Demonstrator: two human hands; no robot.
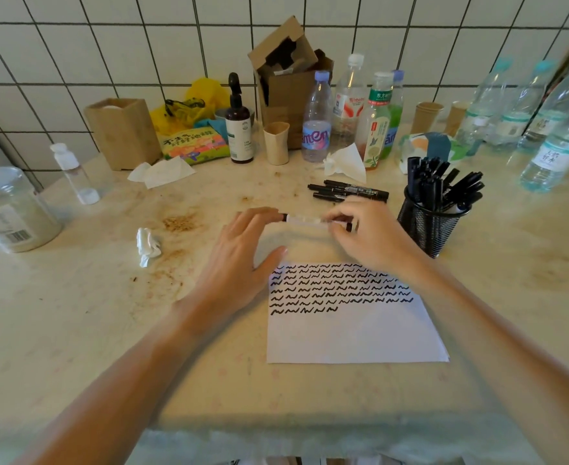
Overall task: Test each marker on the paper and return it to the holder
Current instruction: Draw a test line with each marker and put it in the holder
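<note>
Marker (305, 219) | level between both hands' grip (blurred); above paper (353, 330)

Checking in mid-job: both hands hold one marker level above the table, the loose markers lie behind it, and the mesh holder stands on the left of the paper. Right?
Not quite. The head view shows the mesh holder on the right of the paper, not the left. The rest holds: the left hand and right hand hold one marker level above the table, and the loose markers lie behind it.

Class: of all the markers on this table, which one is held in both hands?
The white-barrelled marker, held level between left hand and right hand. The others lie loose or stand in the mesh holder.
</note>
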